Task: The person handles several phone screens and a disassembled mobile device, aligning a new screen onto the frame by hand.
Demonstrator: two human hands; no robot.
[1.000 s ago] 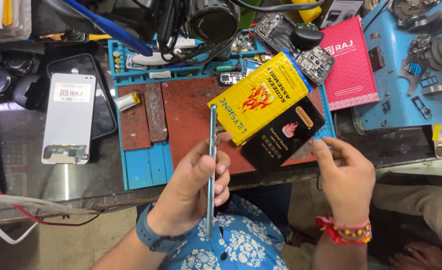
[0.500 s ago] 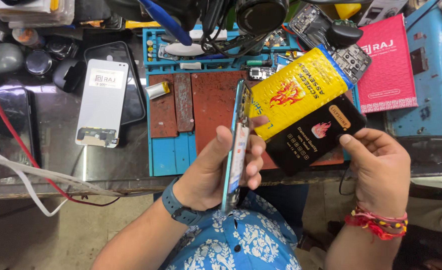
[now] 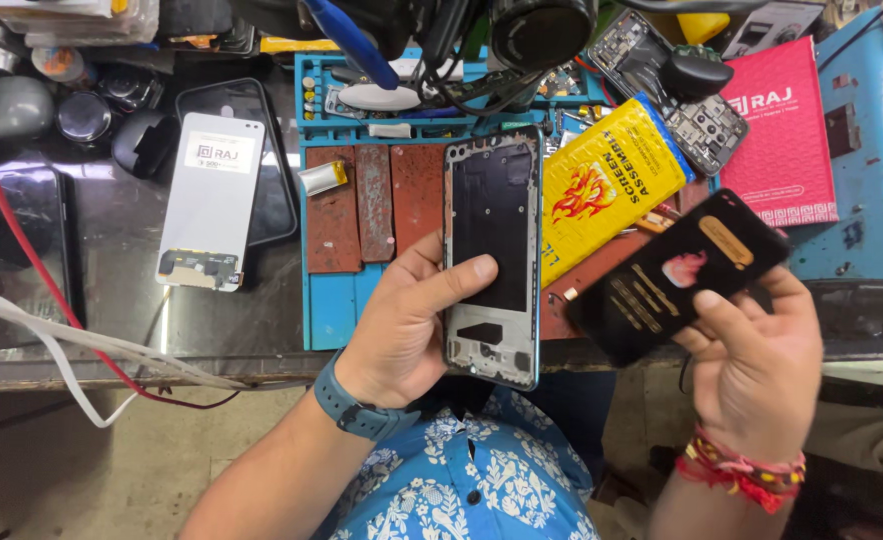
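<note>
- Head view, left hand (image 3: 402, 330): it is closed around a phone frame (image 3: 493, 255), thumb laid across the frame's dark inner face, fingers wrapped behind the left edge. The frame stands upright, open side facing the camera, its bluish rim showing at the bottom corner. A teal wristband (image 3: 354, 408) sits on this wrist.
- Head view, right hand (image 3: 757, 365): it grips a black flat packet (image 3: 677, 277) by its lower right end, thumb on top, fingers underneath. The packet is tilted, its far end pointing up and away to the right; it carries a gold oval and a pink mark.
- Between the 2 hands, just beyond the packet, a yellow packet (image 3: 607, 185) lies on the bench, partly under the frame's right edge and the black packet.
- Beyond the left hand lies a blue work mat (image 3: 334, 300) with 3 worn reddish pads (image 3: 374, 205); a small silver cell (image 3: 323, 178) rests at their upper left.
- Further left of the left hand, a white phone back panel (image 3: 210, 200) lies on a dark glass tabletop (image 3: 122, 290).
- Beyond the right hand, a pink box (image 3: 782, 135) lies flat, with a bare circuit-board phone chassis (image 3: 677, 90) just left of it.
- A red thread bracelet (image 3: 742, 468) circles the right wrist.
</note>
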